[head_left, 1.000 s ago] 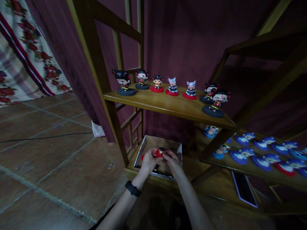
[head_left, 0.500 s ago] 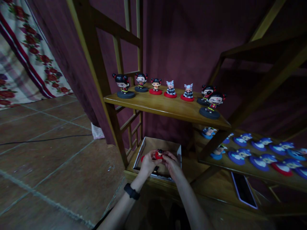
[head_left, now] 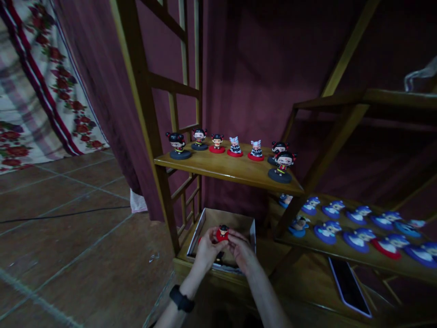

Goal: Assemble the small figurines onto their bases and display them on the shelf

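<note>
A small figurine (head_left: 223, 232) with black hair and a red base is held between my two hands, above an open cardboard box (head_left: 235, 216). My left hand (head_left: 207, 249) grips it from the left, with a black band on that wrist. My right hand (head_left: 241, 248) has its fingers closed on the figurine's right side. Inside the box lies a dark item (head_left: 219, 258), partly hidden by my hands, and a bit of red shows beside my left hand. What they are I cannot make out.
Above the box, a wooden shelf (head_left: 218, 169) carries several figurines on black or red bases. To the right, a lower shelf (head_left: 321, 248) holds several blue-haired figurines (head_left: 358, 237). A phone (head_left: 350, 287) lies below them. A wooden post (head_left: 136, 91) and a purple curtain stand at the left.
My view has tilted up and shifted, so the shelves and box sit lower in the picture. Both hands still hold the figurine over the box.
</note>
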Available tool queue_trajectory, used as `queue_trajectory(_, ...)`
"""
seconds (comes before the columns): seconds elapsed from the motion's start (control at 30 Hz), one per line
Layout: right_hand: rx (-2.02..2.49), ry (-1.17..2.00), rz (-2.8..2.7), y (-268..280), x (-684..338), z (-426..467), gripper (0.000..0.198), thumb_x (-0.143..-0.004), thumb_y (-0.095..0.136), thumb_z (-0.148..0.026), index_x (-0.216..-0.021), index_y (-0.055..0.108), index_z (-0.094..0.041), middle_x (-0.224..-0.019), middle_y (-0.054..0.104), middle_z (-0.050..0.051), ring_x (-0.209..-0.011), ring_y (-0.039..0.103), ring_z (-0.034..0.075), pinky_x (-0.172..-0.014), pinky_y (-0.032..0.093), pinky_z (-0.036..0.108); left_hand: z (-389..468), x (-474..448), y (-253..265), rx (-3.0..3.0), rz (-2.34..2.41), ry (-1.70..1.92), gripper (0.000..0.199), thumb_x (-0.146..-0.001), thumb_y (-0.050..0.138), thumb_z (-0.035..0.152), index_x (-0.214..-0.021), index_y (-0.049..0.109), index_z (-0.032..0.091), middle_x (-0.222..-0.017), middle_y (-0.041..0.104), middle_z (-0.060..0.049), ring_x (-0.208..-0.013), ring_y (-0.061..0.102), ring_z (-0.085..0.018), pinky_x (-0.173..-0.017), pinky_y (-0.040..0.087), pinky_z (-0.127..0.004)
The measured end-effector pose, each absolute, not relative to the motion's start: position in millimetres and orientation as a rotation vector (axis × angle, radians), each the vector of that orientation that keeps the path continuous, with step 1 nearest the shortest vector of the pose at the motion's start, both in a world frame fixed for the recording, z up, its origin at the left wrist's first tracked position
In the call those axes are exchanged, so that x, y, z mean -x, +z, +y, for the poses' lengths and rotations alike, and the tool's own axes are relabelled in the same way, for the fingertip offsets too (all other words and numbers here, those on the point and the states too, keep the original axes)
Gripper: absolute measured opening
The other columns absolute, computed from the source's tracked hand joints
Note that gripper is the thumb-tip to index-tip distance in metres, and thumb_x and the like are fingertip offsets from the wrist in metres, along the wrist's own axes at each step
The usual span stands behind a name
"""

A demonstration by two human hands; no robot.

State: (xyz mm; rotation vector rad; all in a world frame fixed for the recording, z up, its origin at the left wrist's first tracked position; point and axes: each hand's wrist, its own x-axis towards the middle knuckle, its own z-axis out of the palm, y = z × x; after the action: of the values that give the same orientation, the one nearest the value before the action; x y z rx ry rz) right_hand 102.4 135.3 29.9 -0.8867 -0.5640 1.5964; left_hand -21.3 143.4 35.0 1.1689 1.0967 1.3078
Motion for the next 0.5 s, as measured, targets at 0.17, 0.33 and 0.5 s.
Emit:
queue_trajectory(0.17, 0.786, 1.662, -0.564, 41, -97, 127, 0.030, -0.057, 0.074, -0.024, -0.085, 0.065, -0.019, -0.090, 0.071, 0.005, -0.081, 0.065, 0.016, -0.072, 0.050, 0.026, 134, 25, 48, -1.182, 1.113, 1.303, 0.049, -0.049, 0.078, 0.028, -0.092, 0.058, 0.015, -0.085, 0.067, -0.006, -0.077, 0.062, -0.019, -0.074, 0.048, -0.031)
queue_trajectory(0.33, 0.617, 1.728, -0.576, 50, -91, 110, 0.027, -0.062, 0.073, -0.023, -0.087, 0.065, -0.021, -0.093, 0.070, 0.004, -0.084, 0.065, 0.015, -0.076, 0.051, 0.027, 116, 36, 71, -1.251, 1.110, 1.281, 0.042, -0.050, 0.078, 0.028, -0.087, 0.060, 0.015, -0.082, 0.068, -0.006, -0.075, 0.062, -0.019, -0.073, 0.047, -0.029)
queue_trajectory(0.5, 0.535, 1.789, -0.438, 49, -82, 82, 0.026, -0.063, 0.072, -0.015, -0.087, 0.067, -0.023, -0.091, 0.071, 0.002, -0.077, 0.066, 0.012, -0.070, 0.053, 0.022, 86, 43, 91, -1.265, 1.103, 1.241, 0.039, -0.048, 0.079, 0.024, -0.082, 0.061, 0.016, -0.078, 0.068, -0.006, -0.072, 0.062, -0.019, -0.070, 0.048, -0.029)
